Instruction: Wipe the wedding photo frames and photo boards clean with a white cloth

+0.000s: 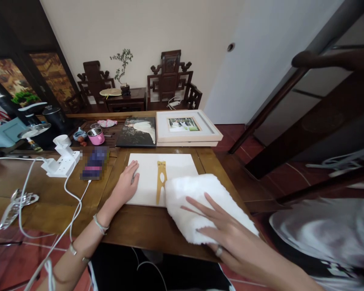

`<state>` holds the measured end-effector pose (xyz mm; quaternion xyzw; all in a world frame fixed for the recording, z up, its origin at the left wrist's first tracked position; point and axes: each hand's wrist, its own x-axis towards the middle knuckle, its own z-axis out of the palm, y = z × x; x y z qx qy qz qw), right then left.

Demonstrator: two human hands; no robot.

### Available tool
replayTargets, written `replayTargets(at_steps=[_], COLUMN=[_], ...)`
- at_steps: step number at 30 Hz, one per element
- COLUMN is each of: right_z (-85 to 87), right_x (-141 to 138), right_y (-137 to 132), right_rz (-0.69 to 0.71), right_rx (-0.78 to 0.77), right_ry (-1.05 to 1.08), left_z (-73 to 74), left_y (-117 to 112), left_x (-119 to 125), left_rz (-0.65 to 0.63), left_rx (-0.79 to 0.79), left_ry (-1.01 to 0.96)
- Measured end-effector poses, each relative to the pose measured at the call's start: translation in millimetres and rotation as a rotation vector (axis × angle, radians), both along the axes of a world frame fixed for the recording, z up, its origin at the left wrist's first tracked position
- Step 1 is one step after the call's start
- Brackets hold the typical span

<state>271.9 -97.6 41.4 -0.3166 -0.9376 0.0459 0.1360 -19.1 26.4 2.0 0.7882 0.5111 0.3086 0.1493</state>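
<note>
A flat white panel with a gold strip-like design (161,171) lies on the wooden table in front of me. My left hand (129,182) rests on its left edge, fingers stretched out flat and nothing held. Over the panel's lower right part sits a fluffy white cloth (197,194), which hides that corner and overhangs onto the table. My right hand (221,228) presses on the cloth and grips it, its fingers spread across the top and some tucked at the near edge. A ring shows on this hand.
Behind the panel lie a dark picture panel (136,131) and stacked framed photos (188,125). To the left are a phone (95,161), a white power strip (62,163) with trailing cables, a pink mug (96,136) and a shiny silver object (16,208). The table's right edge (230,178) is close.
</note>
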Motion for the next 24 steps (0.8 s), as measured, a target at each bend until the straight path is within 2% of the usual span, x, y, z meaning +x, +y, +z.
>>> replayTargets(at_steps=[2, 4, 11, 13, 15, 17, 19, 24], right_z=[-0.8, -4.3, -10.6, -9.0, -7.9, -8.3, -10.1, -14.3], right_x=[1.9, 4.7, 4.8, 2.0, -0.2, -0.7, 0.3, 4.5], right_y=[4.1, 20.6, 124.1, 145.1, 154.7, 151.6, 136.3, 62.6], right_rz=[-0.004, -0.044, -0.174, -0.198, -0.222, -0.222, -0.212, -0.169], right_rx=[-0.001, -0.015, -0.028, -0.037, -0.049, -0.041, -0.026, -0.021], right_ry=[0.013, 0.033, 0.082, 0.074, 0.075, 0.075, 0.08, 0.105], left_z=[0.4, 0.6, 0.8, 1.2, 1.5, 1.1, -0.1, -4.4], left_y=[-0.2, -0.3, -0.3, -0.5, -0.7, -0.7, -0.4, 0.9], left_x=[-0.3, -0.9, -2.4, -2.3, -2.1, -2.0, -1.9, -1.5], left_rz=[-0.004, -0.008, -0.012, -0.009, -0.007, -0.004, 0.002, 0.01], left_rx=[0.004, 0.001, -0.005, -0.009, -0.011, -0.009, -0.004, 0.023], left_ry=[0.0, 0.004, -0.005, -0.001, 0.004, 0.006, 0.004, -0.025])
